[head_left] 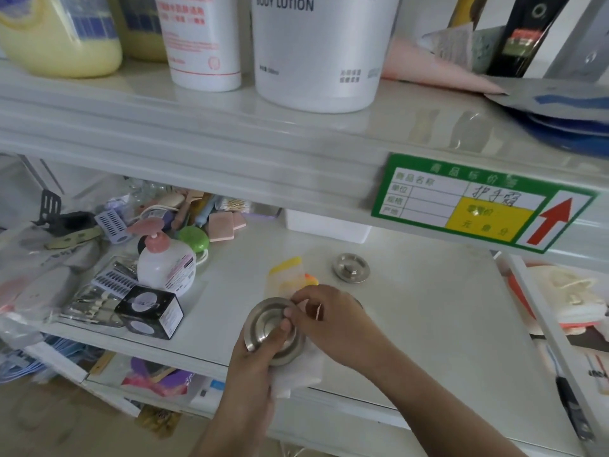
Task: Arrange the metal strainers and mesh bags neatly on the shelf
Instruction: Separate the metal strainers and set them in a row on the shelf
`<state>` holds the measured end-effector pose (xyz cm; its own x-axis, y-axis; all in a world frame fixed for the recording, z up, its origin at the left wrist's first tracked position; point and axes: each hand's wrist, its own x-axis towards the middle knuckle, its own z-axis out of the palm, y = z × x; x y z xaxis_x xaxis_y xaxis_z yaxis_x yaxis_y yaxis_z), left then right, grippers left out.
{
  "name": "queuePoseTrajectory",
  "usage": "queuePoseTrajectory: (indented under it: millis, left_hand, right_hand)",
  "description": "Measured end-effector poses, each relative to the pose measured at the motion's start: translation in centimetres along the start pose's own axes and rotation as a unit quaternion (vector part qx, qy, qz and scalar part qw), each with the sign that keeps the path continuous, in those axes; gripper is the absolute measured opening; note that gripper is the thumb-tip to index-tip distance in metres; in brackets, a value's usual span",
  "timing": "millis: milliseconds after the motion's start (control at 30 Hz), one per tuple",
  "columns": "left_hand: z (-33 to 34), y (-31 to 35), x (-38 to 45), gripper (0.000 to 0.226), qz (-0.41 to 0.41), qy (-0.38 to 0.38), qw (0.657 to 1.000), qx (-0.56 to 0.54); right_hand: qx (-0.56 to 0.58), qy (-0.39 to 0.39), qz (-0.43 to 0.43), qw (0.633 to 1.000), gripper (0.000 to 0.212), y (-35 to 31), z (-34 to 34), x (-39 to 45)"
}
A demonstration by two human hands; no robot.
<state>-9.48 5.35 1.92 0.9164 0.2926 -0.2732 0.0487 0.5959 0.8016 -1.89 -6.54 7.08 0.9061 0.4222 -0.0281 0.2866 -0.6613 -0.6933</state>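
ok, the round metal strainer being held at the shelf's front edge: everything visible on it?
The round metal strainer looks like brushed steel, with stepped concentric rings and a flat rim. It sits tilted over a white mesh bag at the front of the white shelf. The left hand grips it from below, thumb across its centre; the right hand touches its upper rim.

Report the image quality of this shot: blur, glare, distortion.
Head view: wide-angle bending curves the upper shelf edge; glare patches sit on its glossy top near the price tag; lotion tub lettering is soft, small print unreadable; lighting is even with faint shadows; the held strainer and both hands, left, right, are fairly sharp.
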Motion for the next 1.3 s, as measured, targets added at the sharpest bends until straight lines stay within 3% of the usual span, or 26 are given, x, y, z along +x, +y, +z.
queuePoseTrajectory:
  millis: [167, 300, 367, 500, 600, 667, 800, 867, 1133, 1300]
  left_hand:
    - [0.0, -0.6, 0.2, 0.023, -0.001, 0.033, 0.999, 0.023]
    - [0.0, -1.0, 0.2, 0.005, 0.003, 0.048, 0.998, 0.049]
    - [0.2, -1.4, 0.3, 0.007, 0.004, 0.05, 0.997, 0.052]
    - [0.7, -0.6, 0.1, 0.045, -0.005, 0.036, 0.999, -0.004]
    - [-0.3, -0.1, 0.5, 0.032, 0.0, 0.067, 0.998, -0.016]
    - [-1.6, -0.1, 0.9, 0.042, 0.001, 0.093, 0.996, 0.007]
    - [-3.2, 0.0, 1.0, 0.044, -0.004, 0.115, 0.993, 0.028]
    - [-3.5, -0.3, 1.0, 0.042, -0.01, 0.116, 0.993, 0.036]
    - [-3.6, -0.8, 1.4, 0.047, -0.009, 0.101, 0.995, 0.019]
    - [-2.9, -0.2, 1.0, 0.054, 0.056, 0.086, 0.992, 0.071]
  right_hand:
    - [0.029, -0.048, 0.0, 0.998, 0.015, 0.8, 0.1, 0.2]
    - [0.041, -0.029, 0.0, 0.999, 0.024, 1.6, 0.4, 0.1]
    - [0.053, -0.007, 0.008, 0.999, 0.019, 1.8, 0.7, -0.1]
    - [0.155, 0.092, 0.041, 0.983, 0.019, 2.5, -0.1, -0.2]
    - [0.211, 0.162, 0.094, 0.959, 0.025, 5.1, -2.2, -0.5]
    - [0.195, 0.138, 0.14, 0.961, 0.027, 7.7, -3.0, -1.3]
    - [0.165, -0.061, 0.241, 0.954, 0.028, 11.0, -1.6, -2.9]
    - [0.167, -0.108, 0.284, 0.938, 0.029, 11.4, -0.9, -2.7]
    - [0.185, -0.088, 0.318, 0.926, 0.015, 11.4, -1.1, 0.0]
    - [0.173, -0.055, 0.305, 0.935, 0.019, 11.6, -1.0, 0.3]
